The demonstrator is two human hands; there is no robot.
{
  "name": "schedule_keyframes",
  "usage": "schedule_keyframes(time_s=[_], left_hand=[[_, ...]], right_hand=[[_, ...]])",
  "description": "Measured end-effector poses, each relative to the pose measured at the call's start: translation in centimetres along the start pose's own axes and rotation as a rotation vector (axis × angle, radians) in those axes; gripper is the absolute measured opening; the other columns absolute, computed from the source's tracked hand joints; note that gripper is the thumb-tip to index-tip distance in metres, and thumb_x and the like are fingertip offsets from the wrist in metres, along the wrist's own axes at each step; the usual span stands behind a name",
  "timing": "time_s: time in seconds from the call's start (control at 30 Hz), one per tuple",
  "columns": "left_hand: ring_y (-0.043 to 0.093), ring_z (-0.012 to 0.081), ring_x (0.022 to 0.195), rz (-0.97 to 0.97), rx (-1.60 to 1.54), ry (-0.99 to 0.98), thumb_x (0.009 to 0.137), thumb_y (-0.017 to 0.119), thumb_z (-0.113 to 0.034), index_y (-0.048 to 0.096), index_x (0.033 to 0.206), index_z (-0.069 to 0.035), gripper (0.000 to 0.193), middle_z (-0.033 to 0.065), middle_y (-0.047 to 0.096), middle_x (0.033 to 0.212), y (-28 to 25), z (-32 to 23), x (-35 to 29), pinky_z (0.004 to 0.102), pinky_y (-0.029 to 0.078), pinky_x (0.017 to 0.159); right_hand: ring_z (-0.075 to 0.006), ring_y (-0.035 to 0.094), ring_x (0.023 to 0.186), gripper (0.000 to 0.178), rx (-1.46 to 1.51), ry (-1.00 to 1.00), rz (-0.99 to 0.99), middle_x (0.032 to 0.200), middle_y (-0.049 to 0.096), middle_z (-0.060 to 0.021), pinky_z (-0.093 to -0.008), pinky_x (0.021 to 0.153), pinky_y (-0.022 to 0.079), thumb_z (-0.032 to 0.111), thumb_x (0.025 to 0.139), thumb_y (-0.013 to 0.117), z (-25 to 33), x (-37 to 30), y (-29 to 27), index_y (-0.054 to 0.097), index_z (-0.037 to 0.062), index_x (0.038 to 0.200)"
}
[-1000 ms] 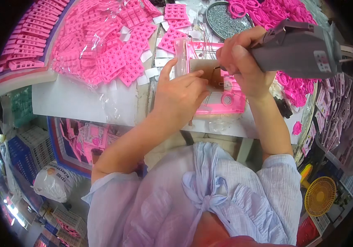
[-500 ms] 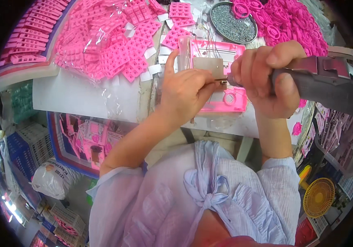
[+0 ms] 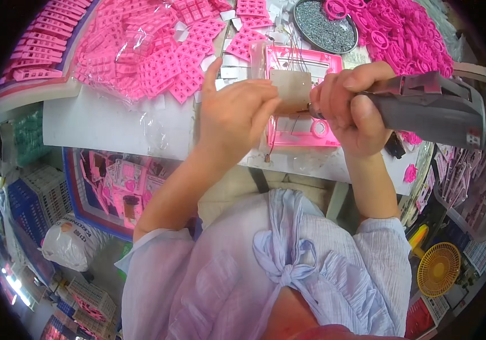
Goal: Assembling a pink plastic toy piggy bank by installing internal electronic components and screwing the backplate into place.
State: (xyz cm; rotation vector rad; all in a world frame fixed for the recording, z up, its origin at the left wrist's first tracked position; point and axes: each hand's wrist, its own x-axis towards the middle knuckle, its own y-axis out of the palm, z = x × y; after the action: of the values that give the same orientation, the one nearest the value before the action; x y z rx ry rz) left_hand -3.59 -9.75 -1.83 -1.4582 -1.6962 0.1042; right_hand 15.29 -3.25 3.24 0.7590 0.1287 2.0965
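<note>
My right hand (image 3: 356,107) is wrapped round a dark grey power screwdriver (image 3: 435,113), its nose pointing left over a pink plastic housing (image 3: 333,139). A flat tan board (image 3: 291,85) lies on that housing, near the tool's tip, with thin wires (image 3: 293,48) running off its far side. Just left of the board is my left hand (image 3: 234,110), its thumb and bent fingers drawn together at the housing's left edge and one finger raised. Whatever its fingertips may hold is hidden. A thin wire with a small end piece (image 3: 267,157) hangs by the table's front edge.
A round tray of small screws (image 3: 325,28) stands beyond the housing. Pink grid parts (image 3: 158,68) are heaped at left, darker pink rings (image 3: 401,34) at right. Below the white table (image 3: 112,127) sits a blue-rimmed crate (image 3: 73,181) of pink parts; a yellow basket (image 3: 438,269) is at lower right.
My left hand has drawn back to the left, away from the screwdriver's tip. My right hand and the screwdriver have shifted slightly left.
</note>
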Motion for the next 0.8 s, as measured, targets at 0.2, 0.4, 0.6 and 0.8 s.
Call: schedule_keyframes(time_s=[0.2,0.4,0.6,0.8], left_hand=[[0.074,0.0189,0.093,0.011,-0.024,0.107,0.081,0.08,-0.009,0.068,0.097,-0.01,0.02,0.0006,0.074,0.089,0.9,-0.4,-1.2,0.0572,0.023,0.119],[0.074,0.0186,0.092,0.02,-0.114,0.11,0.08,0.08,-0.008,0.068,0.097,-0.01,0.021,0.0,0.074,0.089,1.2,-0.8,-1.3,0.0572,0.024,0.118],[0.074,0.0177,0.09,0.002,-0.181,0.098,0.079,0.081,-0.007,0.068,0.093,-0.011,0.019,-0.0002,0.073,0.088,1.4,-0.9,-1.0,0.0564,0.025,0.118],[0.074,0.0199,0.091,-0.01,-0.201,0.1,0.082,0.078,-0.006,0.071,0.092,-0.009,0.013,0.0032,0.077,0.092,1.1,-1.0,-1.1,0.0525,0.023,0.118]], right_hand=[[-0.012,0.043,0.051,0.023,0.043,-0.004,0.086,0.06,0.047,-0.0025,-0.0317,0.056,0.044,0.021,0.099,0.057,1.9,1.2,0.9,0.048,0.0068,0.115],[-0.0112,0.044,0.057,0.025,0.061,0.012,0.231,0.063,0.047,0.0038,-0.0316,0.061,0.043,0.031,0.103,0.051,2.6,1.4,0.5,0.051,0.0121,0.12],[-0.0089,0.044,0.057,0.026,0.083,-0.014,0.209,0.064,0.048,0.0057,-0.0298,0.061,0.043,0.032,0.103,0.051,2.7,1.4,0.6,0.052,0.013,0.12],[-0.0095,0.044,0.056,0.026,0.087,0.025,0.184,0.062,0.046,0.0054,-0.0305,0.061,0.044,0.033,0.103,0.052,2.8,1.8,0.9,0.053,0.0132,0.118]])
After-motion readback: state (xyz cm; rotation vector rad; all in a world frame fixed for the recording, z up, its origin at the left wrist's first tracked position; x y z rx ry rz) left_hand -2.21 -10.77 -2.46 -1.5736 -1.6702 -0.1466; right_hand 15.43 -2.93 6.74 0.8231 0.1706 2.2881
